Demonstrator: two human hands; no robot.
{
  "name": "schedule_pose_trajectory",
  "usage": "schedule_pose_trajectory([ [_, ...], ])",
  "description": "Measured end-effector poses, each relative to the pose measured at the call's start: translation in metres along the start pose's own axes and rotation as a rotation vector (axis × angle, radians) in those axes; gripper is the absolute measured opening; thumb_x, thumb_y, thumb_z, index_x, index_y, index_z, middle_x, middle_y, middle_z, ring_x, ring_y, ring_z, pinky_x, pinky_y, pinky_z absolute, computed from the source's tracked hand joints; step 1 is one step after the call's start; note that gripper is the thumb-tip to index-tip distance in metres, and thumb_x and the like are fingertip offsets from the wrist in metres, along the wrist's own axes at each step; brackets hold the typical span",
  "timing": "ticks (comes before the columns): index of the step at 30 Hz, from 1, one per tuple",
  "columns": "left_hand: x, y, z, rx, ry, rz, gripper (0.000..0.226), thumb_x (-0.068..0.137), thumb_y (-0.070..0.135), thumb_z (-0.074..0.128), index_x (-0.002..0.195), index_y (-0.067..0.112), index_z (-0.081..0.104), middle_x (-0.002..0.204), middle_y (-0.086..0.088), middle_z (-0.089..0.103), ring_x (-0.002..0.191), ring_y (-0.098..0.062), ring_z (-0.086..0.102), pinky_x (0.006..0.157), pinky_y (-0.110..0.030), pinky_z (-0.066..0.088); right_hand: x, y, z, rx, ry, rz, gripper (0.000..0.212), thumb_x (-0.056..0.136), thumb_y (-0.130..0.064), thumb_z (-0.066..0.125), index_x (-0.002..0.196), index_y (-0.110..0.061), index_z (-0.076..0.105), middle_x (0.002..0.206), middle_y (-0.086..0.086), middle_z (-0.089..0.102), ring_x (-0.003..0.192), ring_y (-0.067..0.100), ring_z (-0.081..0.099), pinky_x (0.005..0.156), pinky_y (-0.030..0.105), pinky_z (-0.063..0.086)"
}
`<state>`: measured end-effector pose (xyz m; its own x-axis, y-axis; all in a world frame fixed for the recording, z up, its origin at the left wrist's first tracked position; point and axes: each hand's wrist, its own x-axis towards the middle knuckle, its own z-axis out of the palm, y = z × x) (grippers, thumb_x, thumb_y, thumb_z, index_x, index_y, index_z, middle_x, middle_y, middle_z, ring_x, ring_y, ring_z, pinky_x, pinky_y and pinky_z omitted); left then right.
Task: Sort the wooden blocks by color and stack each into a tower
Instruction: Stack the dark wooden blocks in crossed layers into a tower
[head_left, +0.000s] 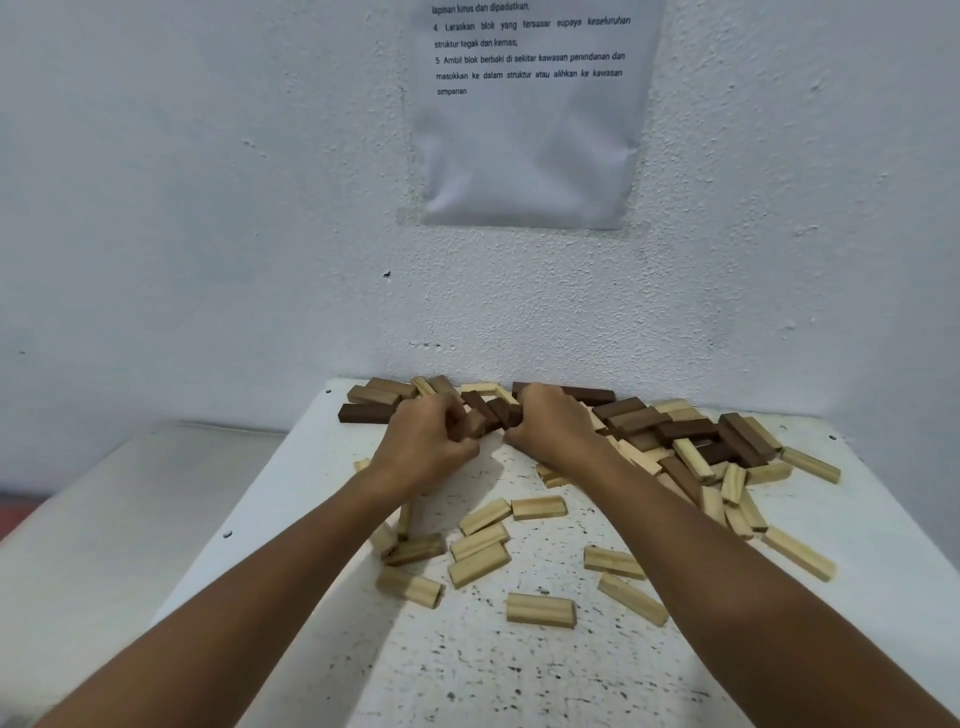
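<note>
At the table's (519, 675) far edge, both hands are in the mixed pile by the wall. Looks like the sorting step, no tower started yet. The left hand (426, 447) has its fingers curled round a few dark blocks (488, 413), and the right hand (550, 426) is curled against the same cluster from the other side, though I can't tell exactly how many it holds. More dark ones sit toward the far right corner, mixed with light blocks (480, 564), which are also scattered across the middle and near side. Next move probably needs that dark bunch dragged to bare table and squared up.
</note>
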<state>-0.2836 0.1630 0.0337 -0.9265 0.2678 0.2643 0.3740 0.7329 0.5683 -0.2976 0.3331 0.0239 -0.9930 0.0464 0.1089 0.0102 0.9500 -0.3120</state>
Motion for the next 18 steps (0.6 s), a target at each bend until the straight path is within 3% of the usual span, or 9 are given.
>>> schedule_pose_trajectory([
  [2, -0.006, -0.001, -0.005, -0.051, 0.007, -0.020, 0.032, 0.076, 0.014, 0.074, 0.106, 0.013, 0.064, 0.083, -0.001, 0.067, 0.070, -0.008, 0.057, 0.059, -0.014, 0.038, -0.002, -0.005, 0.000, 0.014, 0.001, 0.038, 0.022, 0.083, -0.017, 0.068, 0.080, -0.013, 0.047, 0.073, 0.000, 0.048, 0.073, 0.023, 0.054, 0.048, 0.028, 0.030],
  [5, -0.014, -0.002, -0.012, -0.119, -0.002, -0.035, 0.043, 0.076, 0.010, 0.072, 0.117, 0.017, 0.062, 0.082, 0.001, 0.065, 0.067, -0.005, 0.056, 0.062, -0.019, 0.041, -0.007, -0.012, -0.001, 0.024, 0.002, 0.081, 0.021, 0.083, -0.011, 0.065, 0.078, -0.014, 0.045, 0.073, 0.000, 0.048, 0.071, 0.023, 0.053, 0.053, 0.030, 0.035],
  [10, -0.028, -0.001, -0.030, -0.216, -0.058, -0.069, 0.037, 0.079, 0.008, 0.070, 0.106, 0.032, 0.062, 0.082, -0.004, 0.068, 0.069, -0.016, 0.066, 0.060, -0.023, 0.053, -0.024, -0.013, -0.011, 0.114, 0.017, 0.109, 0.018, 0.085, -0.021, 0.066, 0.082, -0.010, 0.052, 0.074, 0.001, 0.053, 0.071, 0.023, 0.055, 0.051, 0.027, 0.033],
  [16, -0.061, 0.023, -0.066, -0.337, -0.061, -0.104, 0.025, 0.084, 0.008, 0.070, 0.103, 0.024, 0.065, 0.084, -0.006, 0.072, 0.072, -0.018, 0.072, 0.048, -0.014, 0.046, -0.064, -0.016, -0.050, 0.300, 0.044, 0.109, 0.021, 0.081, -0.023, 0.065, 0.094, -0.007, 0.061, 0.085, 0.009, 0.066, 0.077, 0.025, 0.064, 0.062, 0.033, 0.047],
  [18, -0.070, 0.031, -0.079, -0.383, -0.058, -0.070, 0.025, 0.082, 0.005, 0.071, 0.096, 0.024, 0.065, 0.083, -0.008, 0.072, 0.071, -0.023, 0.072, 0.048, -0.019, 0.049, -0.076, -0.019, -0.065, 0.344, 0.049, 0.090, 0.020, 0.080, -0.021, 0.066, 0.094, -0.006, 0.062, 0.084, 0.010, 0.067, 0.071, 0.023, 0.062, 0.060, 0.033, 0.045],
])
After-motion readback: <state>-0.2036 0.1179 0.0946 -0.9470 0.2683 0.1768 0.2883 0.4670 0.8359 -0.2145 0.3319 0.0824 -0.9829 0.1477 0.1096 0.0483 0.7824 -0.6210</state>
